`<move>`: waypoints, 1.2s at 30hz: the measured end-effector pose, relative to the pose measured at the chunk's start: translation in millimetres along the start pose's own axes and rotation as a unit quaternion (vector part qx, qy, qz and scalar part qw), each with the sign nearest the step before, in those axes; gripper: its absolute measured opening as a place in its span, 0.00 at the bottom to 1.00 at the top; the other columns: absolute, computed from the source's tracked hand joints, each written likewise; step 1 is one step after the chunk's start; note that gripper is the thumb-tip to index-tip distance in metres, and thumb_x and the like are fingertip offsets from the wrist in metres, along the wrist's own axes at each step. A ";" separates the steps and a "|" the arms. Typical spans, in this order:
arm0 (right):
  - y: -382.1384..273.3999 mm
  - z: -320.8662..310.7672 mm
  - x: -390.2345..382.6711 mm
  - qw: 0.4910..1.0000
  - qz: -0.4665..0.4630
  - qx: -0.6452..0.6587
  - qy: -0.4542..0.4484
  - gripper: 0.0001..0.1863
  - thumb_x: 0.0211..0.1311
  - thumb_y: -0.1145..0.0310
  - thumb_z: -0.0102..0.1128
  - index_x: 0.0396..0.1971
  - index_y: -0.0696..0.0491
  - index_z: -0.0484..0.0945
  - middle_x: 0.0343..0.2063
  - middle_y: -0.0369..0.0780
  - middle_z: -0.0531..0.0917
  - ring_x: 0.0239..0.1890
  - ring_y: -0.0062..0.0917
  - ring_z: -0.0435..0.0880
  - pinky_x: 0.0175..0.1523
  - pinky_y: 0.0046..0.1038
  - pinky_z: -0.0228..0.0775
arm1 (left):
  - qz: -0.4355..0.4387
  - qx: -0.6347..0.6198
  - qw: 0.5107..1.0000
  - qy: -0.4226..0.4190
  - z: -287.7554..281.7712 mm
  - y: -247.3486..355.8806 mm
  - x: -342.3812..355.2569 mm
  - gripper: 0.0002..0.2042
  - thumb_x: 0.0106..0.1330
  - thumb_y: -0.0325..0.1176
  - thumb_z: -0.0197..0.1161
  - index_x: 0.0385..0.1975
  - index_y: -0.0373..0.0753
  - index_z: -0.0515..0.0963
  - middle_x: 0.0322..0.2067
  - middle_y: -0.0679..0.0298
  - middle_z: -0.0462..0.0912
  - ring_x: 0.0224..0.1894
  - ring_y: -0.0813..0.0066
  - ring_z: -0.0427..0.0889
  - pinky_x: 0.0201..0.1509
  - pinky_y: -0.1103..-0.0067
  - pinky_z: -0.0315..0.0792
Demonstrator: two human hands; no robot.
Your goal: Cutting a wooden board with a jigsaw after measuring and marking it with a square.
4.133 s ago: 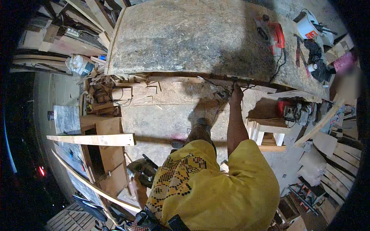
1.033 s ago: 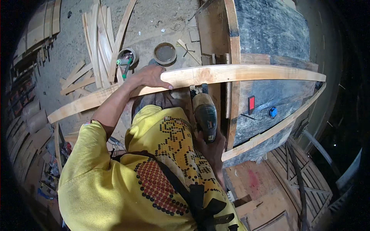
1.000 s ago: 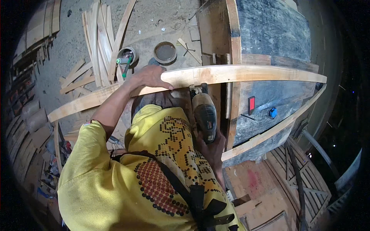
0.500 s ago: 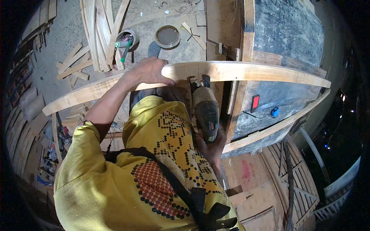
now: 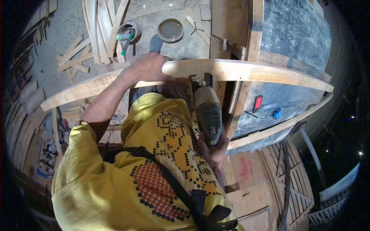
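A long, pale wooden board (image 5: pixel 246 71) lies crosswise before me, its right part over a worn blue-grey panelled surface. My left hand (image 5: pixel 149 69) is closed over the board left of its middle, thumb on the near edge. In my right hand (image 5: pixel 214 151) is the rear of a jigsaw (image 5: pixel 208 109), a dark and beige power tool. The jigsaw's front end meets the board's near edge, close to a thin line drawn across the wood. Its blade is too small to make out, and the fingers of my right hand are partly hidden beneath the tool's body.
Beyond the board stand a bucket (image 5: pixel 134 27) with green-handled tools and a round dish (image 5: pixel 170 30). Long wooden strips (image 5: pixel 101 30) lie at the far left. On the blue-grey panel (image 5: pixel 246 119) are a red-and-black rectangular thing (image 5: pixel 258 103) and a small blue object (image 5: pixel 276 113).
The view has shifted slightly. Both hands keep their holds, and the jigsaw stays at the same spot on the board's near edge.
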State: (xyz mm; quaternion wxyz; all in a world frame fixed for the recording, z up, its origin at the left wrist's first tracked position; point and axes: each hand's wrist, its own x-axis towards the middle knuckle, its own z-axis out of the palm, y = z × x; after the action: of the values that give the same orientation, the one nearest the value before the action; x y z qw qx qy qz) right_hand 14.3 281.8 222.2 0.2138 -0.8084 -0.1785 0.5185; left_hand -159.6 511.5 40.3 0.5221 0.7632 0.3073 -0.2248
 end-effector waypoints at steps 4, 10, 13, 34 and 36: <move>-1.0 3.6 -0.4 0.999 -0.012 0.020 0.023 0.16 0.53 0.73 0.64 0.41 0.62 0.76 0.28 0.38 0.82 0.29 0.17 0.78 0.34 0.24 0.72 | 0.003 0.001 1.000 0.015 -0.1 0.8 -1.0 0.27 0.54 0.54 0.70 0.40 0.32 0.82 0.34 0.44 0.84 0.42 0.45 0.83 0.49 0.60 0.75; -2.6 6.7 3.5 0.997 -0.039 -0.044 0.042 0.14 0.53 0.73 0.64 0.39 0.62 0.76 0.27 0.39 0.82 0.28 0.19 0.78 0.34 0.25 0.72 | -0.008 -0.012 1.000 -0.006 -3.5 2.0 0.3 0.27 0.53 0.54 0.70 0.38 0.32 0.82 0.34 0.43 0.84 0.42 0.44 0.83 0.50 0.58 0.75; -2.6 7.1 3.7 0.997 -0.049 -0.040 0.044 0.13 0.53 0.73 0.64 0.37 0.61 0.76 0.26 0.39 0.82 0.27 0.18 0.78 0.33 0.25 0.72 | -0.015 -0.002 1.000 -0.010 -4.7 3.4 0.4 0.26 0.54 0.53 0.70 0.38 0.32 0.82 0.33 0.43 0.84 0.41 0.43 0.83 0.49 0.59 0.76; -0.8 -5.4 10.8 0.996 -0.009 -0.085 -0.004 0.20 0.47 0.68 0.65 0.42 0.59 0.77 0.28 0.44 0.84 0.30 0.32 0.85 0.38 0.32 0.76 | -0.002 0.018 0.999 0.034 6.5 -3.5 3.1 0.22 0.52 0.44 0.73 0.35 0.30 0.81 0.30 0.42 0.83 0.40 0.45 0.83 0.46 0.60 0.76; -0.5 -4.8 10.7 0.996 -0.027 -0.080 -0.002 0.20 0.47 0.68 0.66 0.42 0.59 0.77 0.28 0.44 0.84 0.29 0.33 0.85 0.38 0.33 0.76 | -0.015 0.030 0.999 0.005 4.8 -3.7 3.6 0.23 0.52 0.45 0.73 0.40 0.31 0.80 0.34 0.44 0.83 0.43 0.45 0.83 0.47 0.59 0.75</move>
State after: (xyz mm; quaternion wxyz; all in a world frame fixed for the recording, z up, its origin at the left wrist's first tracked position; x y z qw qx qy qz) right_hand 22.9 286.9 216.1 0.1618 -0.8168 -0.2421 0.4981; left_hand -159.7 508.8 33.8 0.4944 0.7748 0.3143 -0.2377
